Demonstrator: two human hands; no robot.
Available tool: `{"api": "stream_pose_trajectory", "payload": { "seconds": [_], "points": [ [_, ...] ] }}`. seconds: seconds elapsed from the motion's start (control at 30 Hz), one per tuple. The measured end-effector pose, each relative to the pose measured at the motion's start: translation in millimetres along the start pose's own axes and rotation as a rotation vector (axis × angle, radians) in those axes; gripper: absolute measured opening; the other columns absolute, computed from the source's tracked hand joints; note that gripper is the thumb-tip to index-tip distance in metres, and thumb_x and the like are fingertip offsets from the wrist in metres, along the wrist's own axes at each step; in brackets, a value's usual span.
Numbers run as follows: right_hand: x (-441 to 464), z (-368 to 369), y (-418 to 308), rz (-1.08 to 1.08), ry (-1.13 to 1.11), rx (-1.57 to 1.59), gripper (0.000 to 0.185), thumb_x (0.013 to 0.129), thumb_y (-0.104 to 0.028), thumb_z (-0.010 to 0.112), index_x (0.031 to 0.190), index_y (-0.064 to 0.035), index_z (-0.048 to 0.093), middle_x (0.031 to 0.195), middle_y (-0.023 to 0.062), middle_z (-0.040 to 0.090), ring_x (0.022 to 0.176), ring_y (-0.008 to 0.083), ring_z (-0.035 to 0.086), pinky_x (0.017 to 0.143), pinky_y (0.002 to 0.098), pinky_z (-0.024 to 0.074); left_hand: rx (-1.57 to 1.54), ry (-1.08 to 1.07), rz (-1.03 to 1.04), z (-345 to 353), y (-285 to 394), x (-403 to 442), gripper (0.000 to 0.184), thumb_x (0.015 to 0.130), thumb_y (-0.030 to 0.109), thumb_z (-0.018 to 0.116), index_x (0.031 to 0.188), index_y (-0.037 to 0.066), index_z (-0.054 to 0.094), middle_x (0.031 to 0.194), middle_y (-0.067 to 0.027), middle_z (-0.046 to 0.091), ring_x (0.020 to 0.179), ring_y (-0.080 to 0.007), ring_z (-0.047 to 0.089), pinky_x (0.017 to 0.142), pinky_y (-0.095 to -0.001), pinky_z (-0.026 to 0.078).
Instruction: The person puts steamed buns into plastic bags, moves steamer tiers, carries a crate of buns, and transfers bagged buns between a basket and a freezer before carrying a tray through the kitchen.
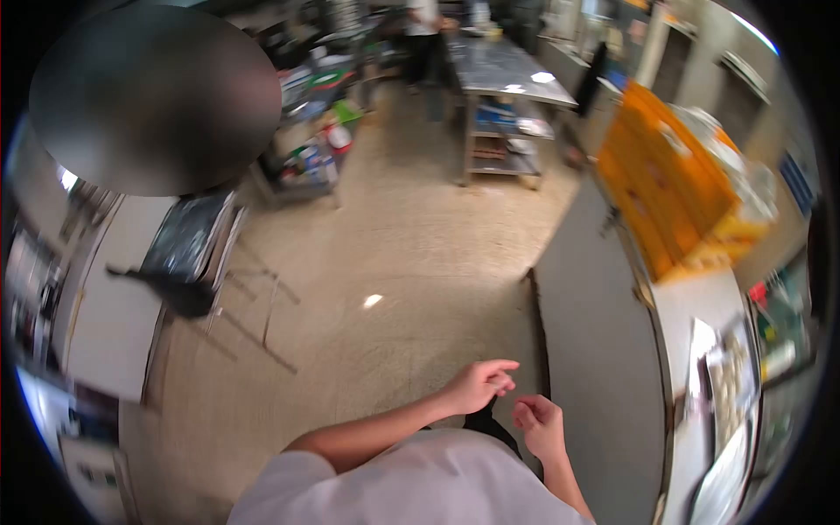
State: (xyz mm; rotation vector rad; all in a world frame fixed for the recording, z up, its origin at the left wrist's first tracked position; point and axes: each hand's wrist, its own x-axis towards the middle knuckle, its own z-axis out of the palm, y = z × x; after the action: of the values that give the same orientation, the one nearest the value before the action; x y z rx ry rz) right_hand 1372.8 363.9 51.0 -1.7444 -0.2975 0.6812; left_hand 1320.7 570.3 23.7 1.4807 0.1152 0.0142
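Note:
My left hand is held in front of my body, its index finger stretched out and the other fingers loosely bent. Nothing shows in it. Close by on the right, my right hand has its fingers curled in, and no object is visible in them. The two hands are near each other but apart, above the floor and just left of the grey counter side. My white shirt fills the bottom of the view.
An orange crate with clear plastic stands on the right counter, with trays nearer me. A steel table with lower shelves is ahead; a person stands behind it. A black chair and a loaded rack are left.

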Motion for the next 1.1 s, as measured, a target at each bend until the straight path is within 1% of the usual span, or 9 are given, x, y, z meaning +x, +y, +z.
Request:
{"api": "stream_pose_trajectory", "payload": {
  "seconds": [0.17,0.43,0.53,0.7,0.77,0.87,0.9,0.97,1.1],
  "points": [
    [116.1,-28.6,-29.8,-0.062,-0.233,-0.057,0.015,0.099,-0.007,0.062,0.101,0.0065,0.069,0.081,0.0058,0.068,0.067,0.0108,0.062,0.062,0.0257,0.0519,0.137,0.295,-0.094,-1.1,12.2,58.6,0.032,0.102,0.008,0.058,0.132,0.0,0.062,0.101,-0.0087,0.071,0.093,-0.0156,0.068,0.086,-0.0328,0.055],
    [270.4,-47.1,-118.7,-0.309,-0.499,-0.165,0.017,0.1,-0.009,0.062,0.103,0.0068,0.069,0.08,0.0055,0.068,0.07,0.0107,0.062,0.063,0.0262,0.051,-0.006,0.625,-0.05,-31.5,39.1,116.7,0.028,0.104,0.012,0.059,0.127,-0.004,0.062,0.101,-0.0082,0.071,0.096,-0.0152,0.068,0.085,-0.0312,0.054],
    [299.5,-44.4,-132.0,-0.309,-0.483,-0.143,0.019,0.1,-0.011,0.062,0.105,0.005,0.069,0.078,0.005,0.068,0.069,0.0107,0.063,0.063,0.0256,0.0512,-0.057,0.67,-0.044,-46.1,32.3,141.0,0.028,0.104,0.012,0.059,0.127,-0.004,0.062,0.103,-0.0091,0.071,0.097,-0.016,0.068,0.086,-0.0318,0.055],
    [308.9,-46.4,-134.4,-0.273,-0.461,-0.204,0.018,0.099,-0.009,0.064,0.109,0.0036,0.071,0.089,0.0076,0.072,0.079,0.0133,0.065,0.073,0.0304,0.055,-0.061,0.526,-0.01,-76.5,25.1,200.2,0.024,0.103,0.006,0.058,0.124,-0.005,0.063,0.104,-0.0104,0.072,0.094,-0.0164,0.069,0.087,-0.0316,0.056],
    [310.9,-56.4,-132.7,-0.22,-0.365,-0.241,0.019,0.099,-0.01,0.064,0.11,0.0031,0.071,0.089,0.0071,0.072,0.081,0.0141,0.065,0.075,0.0317,0.0549,-0.064,0.437,-0.098,-89.9,37.5,230.4,0.022,0.104,0.008,0.059,0.122,-0.005,0.064,0.104,-0.011,0.073,0.092,-0.0164,0.069,0.086,-0.0307,0.057],
    [334.1,-78.3,-122.4,-0.183,-0.089,-0.264,0.022,0.097,-0.013,0.064,0.112,0.0014,0.071,0.096,0.0166,0.075,0.084,0.0197,0.069,0.079,0.0345,0.0557,-0.093,0.272,-0.177,-114.6,56.6,280.5,0.022,0.105,0.01,0.059,0.121,-0.004,0.065,0.105,-0.0111,0.073,0.093,-0.016,0.07,0.086,-0.0301,0.057],
    [343.6,-90.0,-122.7,-0.15,0.029,-0.22,0.023,0.097,-0.013,0.063,0.113,0.0011,0.071,0.097,0.0135,0.075,0.084,0.0196,0.068,0.08,0.0342,0.0557,-0.062,0.198,-0.166,-122.8,57.1,297.8,0.022,0.105,0.01,0.059,0.121,-0.004,0.065,0.105,-0.011,0.073,0.093,-0.016,0.07,0.086,-0.0299,0.057],
    [357.9,-118.0,-129.5,-0.045,0.266,0.067,0.025,0.097,-0.014,0.062,0.114,0.0029,0.068,0.089,0.0072,0.07,0.08,0.0155,0.064,0.076,0.031,0.0544,-0.012,0.086,-0.139,-134.9,55.6,328.3,0.022,0.105,0.01,0.059,0.121,-0.005,0.065,0.104,-0.0109,0.073,0.092,-0.016,0.07,0.086,-0.0294,0.057],
    [392.2,-175.5,-136.3,-0.138,0.503,0.662,0.035,0.098,-0.01,0.061,0.129,0.0046,0.056,0.111,0.0131,0.066,0.093,0.0231,0.067,0.084,0.0367,0.0574,0.019,-0.061,-0.13,-153.3,60.5,377.0,0.022,0.105,0.01,0.058,0.121,-0.005,0.064,0.104,-0.0109,0.073,0.092,-0.0158,0.069,0.087,-0.0295,0.057]
  ]
}}
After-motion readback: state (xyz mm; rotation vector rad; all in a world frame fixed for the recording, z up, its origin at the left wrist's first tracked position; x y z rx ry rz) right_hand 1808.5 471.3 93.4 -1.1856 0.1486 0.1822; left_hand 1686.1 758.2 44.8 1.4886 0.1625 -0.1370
